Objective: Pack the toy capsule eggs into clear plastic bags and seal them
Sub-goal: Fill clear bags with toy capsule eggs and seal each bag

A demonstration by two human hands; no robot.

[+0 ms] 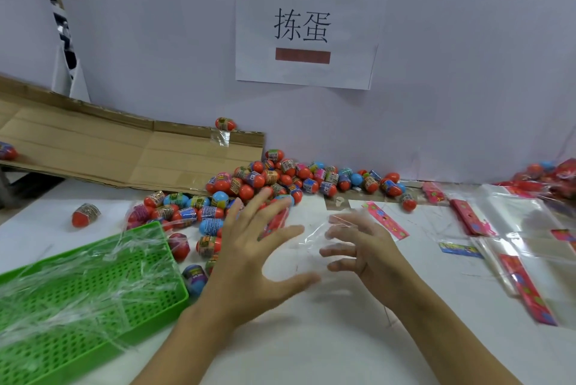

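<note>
Both hands are spread, nothing actually gripped: left hand (249, 247) hovers over the capsule eggs (268, 182), right hand (361, 247) sits just behind a clear plastic bag (314, 238) on the white table (311, 338), green basket (93, 285) on the left.

two hands, left hand (249, 247) and right hand (364, 247); one green perforated tray (93, 300); one flattened cardboard box (124, 147); one printed paper sign (307, 29); capsule eggs (268, 179) heaped by the dozen, too many to count exactly
</note>
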